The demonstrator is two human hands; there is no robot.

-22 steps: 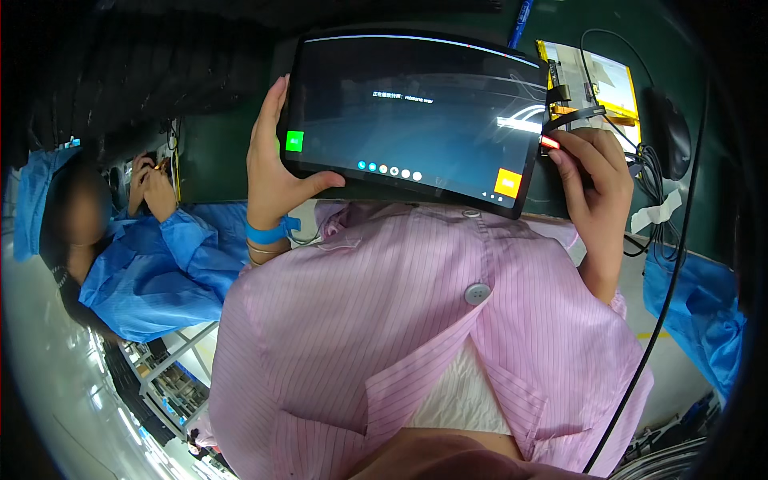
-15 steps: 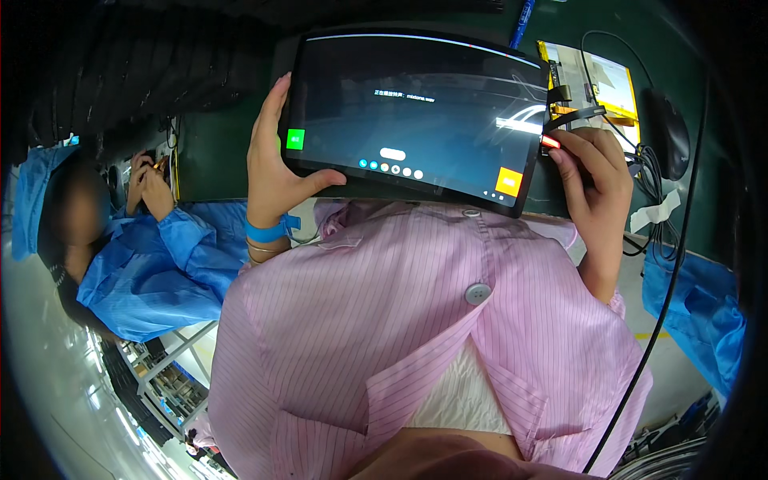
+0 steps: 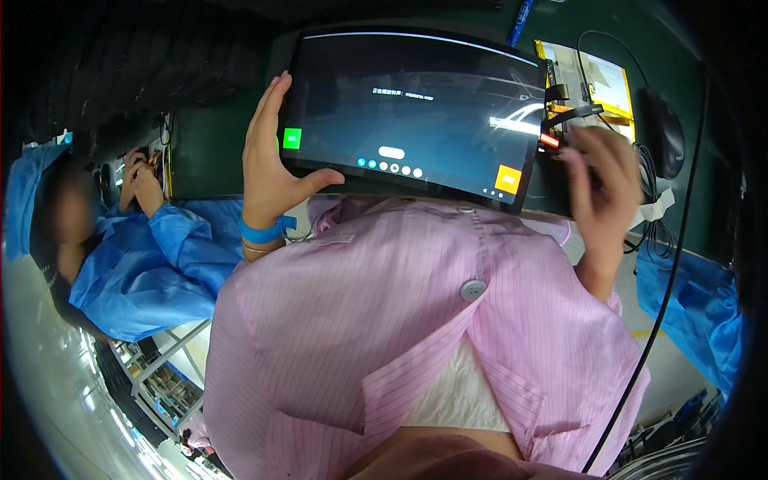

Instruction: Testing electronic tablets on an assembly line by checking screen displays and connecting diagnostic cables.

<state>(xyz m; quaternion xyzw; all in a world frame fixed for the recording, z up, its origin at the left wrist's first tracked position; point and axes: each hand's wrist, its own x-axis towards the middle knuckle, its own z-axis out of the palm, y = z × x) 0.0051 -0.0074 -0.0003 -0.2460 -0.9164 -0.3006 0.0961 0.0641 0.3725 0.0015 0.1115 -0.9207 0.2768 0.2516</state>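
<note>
A dark tablet (image 3: 416,120) with a lit screen lies tilted before me, showing a green square, an orange square and a row of small round icons. My left hand (image 3: 272,164) grips its lower left corner, with the thumb along the bottom edge and the fingers up the left side. Against the tablet's right edge sits a small plug (image 3: 550,141) glowing red. Just right of that plug is my right hand (image 3: 604,172), apart from the tablet. Its fingers are bent and smeared by motion, so I cannot tell whether anything is in them.
Beyond my right hand are a yellow-edged board (image 3: 596,76) with flat cables, a black mouse (image 3: 664,136) and bundled black wires (image 3: 656,180). A blue pen (image 3: 520,22) lies at the back. On the left, a person in a blue smock (image 3: 160,264) works with both hands.
My right hand has let go of the red-lit plug and moved slightly right, away from the tablet. My left hand keeps its grip on the tablet.
</note>
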